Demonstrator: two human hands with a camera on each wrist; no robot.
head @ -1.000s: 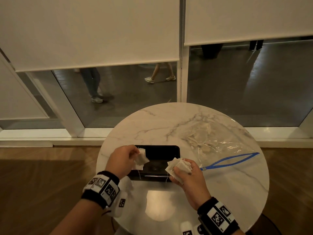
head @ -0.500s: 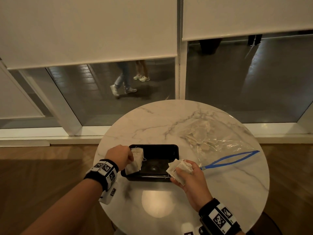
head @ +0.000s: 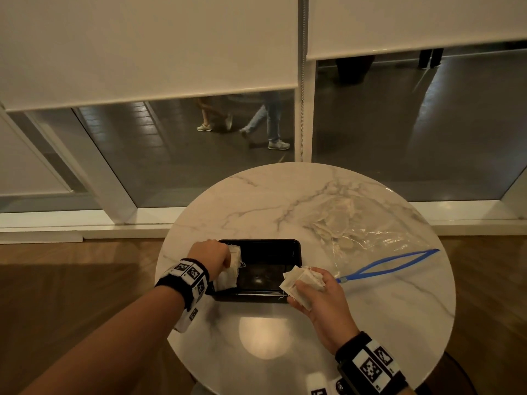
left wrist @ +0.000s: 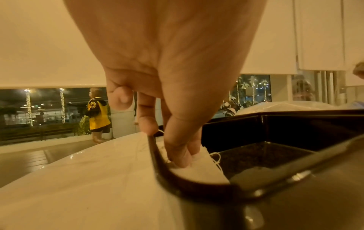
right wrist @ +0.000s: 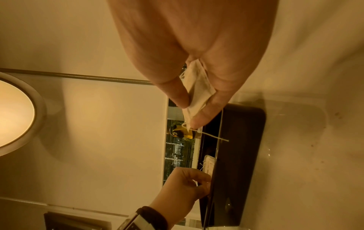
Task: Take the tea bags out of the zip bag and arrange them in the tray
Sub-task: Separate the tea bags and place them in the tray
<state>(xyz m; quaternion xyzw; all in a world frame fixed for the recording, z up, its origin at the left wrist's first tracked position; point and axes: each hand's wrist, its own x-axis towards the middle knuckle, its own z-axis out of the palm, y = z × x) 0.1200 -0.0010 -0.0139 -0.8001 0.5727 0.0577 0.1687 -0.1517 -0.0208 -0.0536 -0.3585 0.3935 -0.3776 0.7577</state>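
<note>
A black tray (head: pixel 295 253) lies on the round marble table (head: pixel 256 201). My left hand (head: pixel 226 259) is at the tray's left end and pinches white tea bags (head: pixel 229 273) against the left wall; the left wrist view has its fingers (left wrist: pixel 177 155) on a tea bag (left wrist: pixel 201 172) in the tray's corner (left wrist: pixel 275 124). Over the tray's near right corner, my right hand (head: pixel 306 285) grips a bundle of tea bags (head: pixel 299 277), pinched between thumb and fingers (right wrist: pixel 199 87). A clear zip bag (head: pixel 376 238) with a blue zip (head: pixel 390 265) lies to the right, open, with several tea bags (head: pixel 336 223) inside.
The table's far edge runs close to a window with lowered white blinds (head: pixel 142 47). People walk on the pavement outside (head: pixel 271 124). A lamp's glare shows on the near tabletop (head: pixel 265 337). Wooden floor surrounds the table.
My left hand has gone down and left with its tea bags, from above the tray's near left part to the tray's left wall. The right hand has barely moved.
</note>
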